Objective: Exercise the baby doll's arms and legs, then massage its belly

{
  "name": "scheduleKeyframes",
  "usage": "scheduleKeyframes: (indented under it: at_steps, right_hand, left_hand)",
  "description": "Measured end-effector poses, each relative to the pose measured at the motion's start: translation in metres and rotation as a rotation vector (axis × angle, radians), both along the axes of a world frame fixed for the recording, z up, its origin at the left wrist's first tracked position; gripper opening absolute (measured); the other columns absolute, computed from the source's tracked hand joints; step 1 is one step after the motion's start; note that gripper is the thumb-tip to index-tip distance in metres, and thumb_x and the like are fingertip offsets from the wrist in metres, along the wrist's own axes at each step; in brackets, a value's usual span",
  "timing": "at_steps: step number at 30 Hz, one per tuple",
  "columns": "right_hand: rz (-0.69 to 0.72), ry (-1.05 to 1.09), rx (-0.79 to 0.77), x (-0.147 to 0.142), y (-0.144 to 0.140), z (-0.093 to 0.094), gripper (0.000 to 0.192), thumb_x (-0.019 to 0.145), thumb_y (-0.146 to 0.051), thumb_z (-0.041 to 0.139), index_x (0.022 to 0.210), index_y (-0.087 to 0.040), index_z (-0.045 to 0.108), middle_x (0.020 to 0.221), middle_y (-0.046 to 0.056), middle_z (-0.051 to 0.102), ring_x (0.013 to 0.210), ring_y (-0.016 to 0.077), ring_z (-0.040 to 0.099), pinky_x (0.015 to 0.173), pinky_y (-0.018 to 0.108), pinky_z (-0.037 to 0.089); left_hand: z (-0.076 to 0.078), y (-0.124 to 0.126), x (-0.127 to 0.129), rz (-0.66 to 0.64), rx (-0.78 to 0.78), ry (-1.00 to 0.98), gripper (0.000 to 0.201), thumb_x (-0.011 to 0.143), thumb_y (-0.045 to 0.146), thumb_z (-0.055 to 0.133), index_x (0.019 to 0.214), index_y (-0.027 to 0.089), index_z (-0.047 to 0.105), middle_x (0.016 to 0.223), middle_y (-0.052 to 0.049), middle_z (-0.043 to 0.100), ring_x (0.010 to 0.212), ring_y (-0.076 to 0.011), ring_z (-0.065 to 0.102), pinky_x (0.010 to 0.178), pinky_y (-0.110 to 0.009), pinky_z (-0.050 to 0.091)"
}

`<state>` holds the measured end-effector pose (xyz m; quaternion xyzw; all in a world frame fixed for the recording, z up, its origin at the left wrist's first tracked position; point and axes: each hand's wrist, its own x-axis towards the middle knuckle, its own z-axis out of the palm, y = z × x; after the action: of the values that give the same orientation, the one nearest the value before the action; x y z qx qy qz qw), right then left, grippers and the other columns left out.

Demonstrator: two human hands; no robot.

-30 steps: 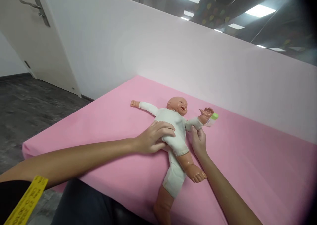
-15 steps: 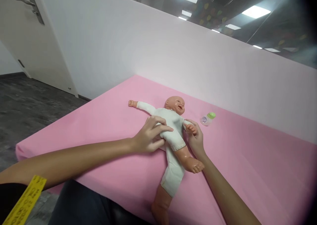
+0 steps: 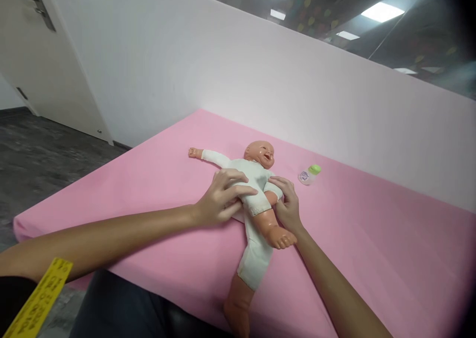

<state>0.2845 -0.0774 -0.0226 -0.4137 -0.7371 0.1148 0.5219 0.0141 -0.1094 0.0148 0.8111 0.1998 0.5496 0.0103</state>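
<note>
A baby doll (image 3: 243,168) with a white cloth body lies on its back on a pink-covered table (image 3: 156,179). My left hand (image 3: 225,195) is closed round the top of the doll's raised leg, fingers over the cloth and thumb below. The doll's bent arm, on the right, is held by my right hand (image 3: 289,201), with fingertips on the sleeve. The doll's hand on that side is hidden behind the raised leg. Its other arm stretches out to the left, and its other leg points toward me.
A small clear bottle with a green cap (image 3: 309,175) stands right of the doll's head. A white wall (image 3: 238,75) borders the table's far side, with a dark glass panel (image 3: 334,16) above. A door (image 3: 40,65) is at the left. A yellow label strip (image 3: 42,298) shows bottom left.
The doll's arm in my right hand has turned inward and down across its body; its hand, visible before, is now behind the raised leg. The view has shifted slightly.
</note>
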Motion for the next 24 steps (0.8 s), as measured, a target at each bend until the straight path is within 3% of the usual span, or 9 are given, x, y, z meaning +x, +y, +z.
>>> scheduleKeyframes:
  at_steps: [8, 12, 18, 24]
  right_hand:
    - [-0.101, 0.389, -0.192, -0.002, 0.004, 0.000, 0.042, 0.089, -0.042, 0.069, 0.123, -0.017, 0.069, 0.129, 0.013, 0.070, 0.120, 0.0338, 0.066, 0.102, 0.052, 0.053]
    - [-0.134, 0.357, -0.216, -0.005, -0.002, 0.000, 0.041, 0.091, -0.045, 0.068, 0.119, -0.015, 0.072, 0.120, 0.013, 0.075, 0.115, 0.0353, 0.068, 0.100, 0.055, 0.054]
    - [-0.026, 0.072, -0.046, -0.006, -0.007, 0.001, 0.032, 0.093, -0.036, 0.063, 0.122, -0.027, 0.071, 0.130, 0.008, 0.069, 0.128, 0.0318, 0.059, 0.112, 0.055, 0.045]
    - [-0.023, 0.327, -0.143, -0.006, 0.001, -0.001, 0.037, 0.095, -0.047, 0.064, 0.120, -0.020, 0.070, 0.127, 0.013, 0.070, 0.118, 0.0314, 0.066, 0.104, 0.050, 0.052]
  left_hand:
    - [-0.004, -0.003, -0.002, -0.020, -0.022, -0.004, 0.039, 0.089, 0.005, 0.047, 0.119, 0.024, 0.063, 0.124, -0.010, 0.052, 0.117, -0.0263, 0.053, 0.102, -0.047, 0.047]
    - [-0.004, -0.001, -0.002, -0.019, -0.015, 0.011, 0.042, 0.091, 0.005, 0.047, 0.125, 0.026, 0.061, 0.123, -0.009, 0.055, 0.119, -0.0260, 0.052, 0.103, -0.046, 0.045]
    - [-0.001, 0.000, -0.001, -0.012, -0.033, 0.035, 0.041, 0.092, 0.007, 0.049, 0.126, 0.027, 0.061, 0.123, -0.008, 0.057, 0.118, -0.0258, 0.053, 0.104, -0.046, 0.044]
    - [-0.002, -0.003, -0.001, -0.027, -0.028, 0.050, 0.037, 0.089, 0.005, 0.047, 0.117, 0.024, 0.060, 0.123, -0.009, 0.060, 0.117, -0.0269, 0.055, 0.103, -0.047, 0.043]
